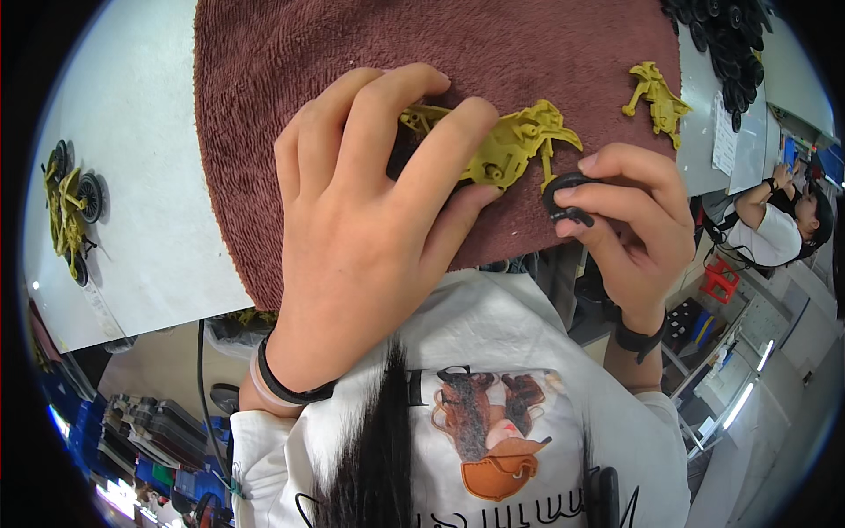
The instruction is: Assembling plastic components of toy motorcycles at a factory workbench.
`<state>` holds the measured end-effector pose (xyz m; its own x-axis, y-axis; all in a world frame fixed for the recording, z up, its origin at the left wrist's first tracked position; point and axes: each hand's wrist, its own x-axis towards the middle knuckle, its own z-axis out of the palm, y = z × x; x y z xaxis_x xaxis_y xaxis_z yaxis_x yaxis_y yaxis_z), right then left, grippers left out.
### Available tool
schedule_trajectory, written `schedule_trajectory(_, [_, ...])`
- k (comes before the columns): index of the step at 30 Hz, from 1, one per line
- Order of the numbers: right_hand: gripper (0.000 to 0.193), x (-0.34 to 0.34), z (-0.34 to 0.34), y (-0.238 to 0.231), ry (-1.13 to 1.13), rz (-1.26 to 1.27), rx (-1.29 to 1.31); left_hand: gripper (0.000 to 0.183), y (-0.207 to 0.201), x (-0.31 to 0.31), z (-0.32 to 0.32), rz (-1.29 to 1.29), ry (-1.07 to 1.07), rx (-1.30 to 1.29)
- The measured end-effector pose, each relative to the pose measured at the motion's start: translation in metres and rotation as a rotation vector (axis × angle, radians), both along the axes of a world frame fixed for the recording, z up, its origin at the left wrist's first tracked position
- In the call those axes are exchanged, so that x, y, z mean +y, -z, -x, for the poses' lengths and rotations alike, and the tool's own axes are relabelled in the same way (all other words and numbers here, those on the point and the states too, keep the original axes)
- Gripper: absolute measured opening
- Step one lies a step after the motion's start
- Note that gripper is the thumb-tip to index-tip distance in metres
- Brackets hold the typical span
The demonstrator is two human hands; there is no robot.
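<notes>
My left hand (365,198) is closed on a yellow-green plastic toy motorcycle body (510,157), held low over a brown-red towel (264,62). Its fingers and palm cover the rear part of the body. A thin fork leg reaches down from the body's right end. At the tip of that leg, my right hand (641,216) pinches a small black toy wheel (553,198) between thumb and fingers. The wheel meets the fork tip in this view; whether it is seated there I cannot tell. A second yellow-green toy body piece (658,99) lies on the towel's right edge.
On the white table (141,106) at the left stands a yellow-green toy motorcycle (66,216) with black wheels. Black wheels (729,53) are heaped at the upper right beside a paper sheet (724,136). Another person (766,233) sits farther right, near a red stool (720,280).
</notes>
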<state>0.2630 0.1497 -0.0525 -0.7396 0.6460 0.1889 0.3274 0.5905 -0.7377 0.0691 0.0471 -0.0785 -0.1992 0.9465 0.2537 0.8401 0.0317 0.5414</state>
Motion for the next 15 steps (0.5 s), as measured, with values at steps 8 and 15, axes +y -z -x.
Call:
schedule_trajectory(8, [0.02, 0.004, 0.003, 0.002, -0.029, 0.184, 0.089, 0.043, 0.0, 0.0, 0.0, 0.008, 0.001, -0.002])
schedule_trajectory(15, [0.02, 0.002, 0.006, 0.008, 0.044, 0.271, 0.178, 0.044, 0.003, 0.0, 0.001, -0.018, -0.002, 0.002])
